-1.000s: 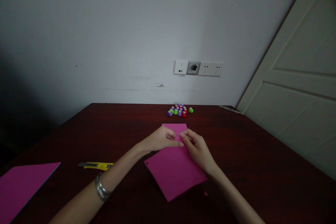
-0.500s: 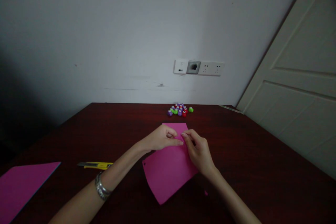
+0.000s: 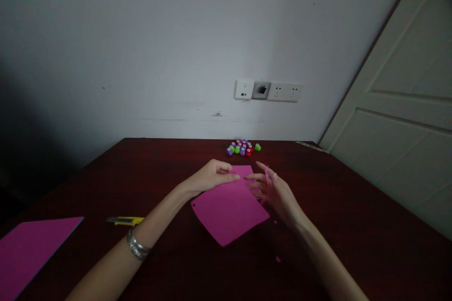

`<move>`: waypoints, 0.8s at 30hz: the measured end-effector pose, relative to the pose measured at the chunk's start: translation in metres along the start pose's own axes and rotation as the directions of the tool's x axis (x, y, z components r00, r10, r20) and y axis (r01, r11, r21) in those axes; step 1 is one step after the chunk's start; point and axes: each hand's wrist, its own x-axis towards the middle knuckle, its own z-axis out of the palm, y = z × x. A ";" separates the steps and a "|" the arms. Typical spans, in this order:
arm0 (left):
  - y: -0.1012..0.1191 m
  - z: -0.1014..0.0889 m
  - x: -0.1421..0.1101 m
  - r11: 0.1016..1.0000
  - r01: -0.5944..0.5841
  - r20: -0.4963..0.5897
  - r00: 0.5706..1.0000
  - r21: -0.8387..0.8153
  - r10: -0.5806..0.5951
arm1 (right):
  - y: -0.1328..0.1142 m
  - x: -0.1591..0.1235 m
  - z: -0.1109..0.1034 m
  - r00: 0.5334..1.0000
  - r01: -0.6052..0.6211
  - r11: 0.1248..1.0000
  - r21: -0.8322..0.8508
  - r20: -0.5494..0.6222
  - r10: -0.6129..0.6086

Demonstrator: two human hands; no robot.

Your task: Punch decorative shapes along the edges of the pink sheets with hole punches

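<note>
My left hand (image 3: pixel 213 176) pinches the upper left part of a pink sheet (image 3: pixel 229 214) between thumb and fingers. The sheet is tilted, with its lower corner pointing towards me and a small dark hole near its left corner. Just right of the sheet, my right hand (image 3: pixel 277 193) is open with its fingers spread. A thin pink strip (image 3: pixel 267 175) shows against the right thumb and fingers; whether it clings there or is falling I cannot tell. Small pink scraps (image 3: pixel 278 259) lie below that hand.
A yellow utility knife (image 3: pixel 127 220) lies left of my left forearm, its handle partly covered. Another pink sheet (image 3: pixel 33 249) sits at the left table edge. Several small purple, green and red toy-like pieces (image 3: pixel 243 150) are grouped at the back, before the wall with sockets (image 3: pixel 284 92).
My right hand has let go of the sheet, moved right and spread its fingers. The pink strip has come into view. The sheet's lower corner has risen, and another small scrap shows.
</note>
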 end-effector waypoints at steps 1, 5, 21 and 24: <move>0.000 -0.003 -0.001 1.000 0.011 -0.013 1.000 -0.025 -0.011 | -0.001 -0.001 -0.004 0.997 -0.049 0.999 0.015 0.053 0.048; -0.002 -0.012 -0.001 0.998 0.004 -0.087 0.996 -0.069 -0.010 | -0.004 -0.007 -0.013 0.964 -0.159 0.987 -0.009 0.215 0.158; -0.021 -0.022 -0.001 0.988 0.049 0.031 0.998 -0.147 -0.045 | -0.008 -0.002 -0.005 0.999 -0.009 0.943 -0.331 0.030 0.020; -0.035 -0.025 -0.001 0.979 0.140 0.148 0.982 -0.146 -0.118 | -0.007 -0.001 -0.006 0.999 0.026 0.916 -0.400 -0.026 -0.040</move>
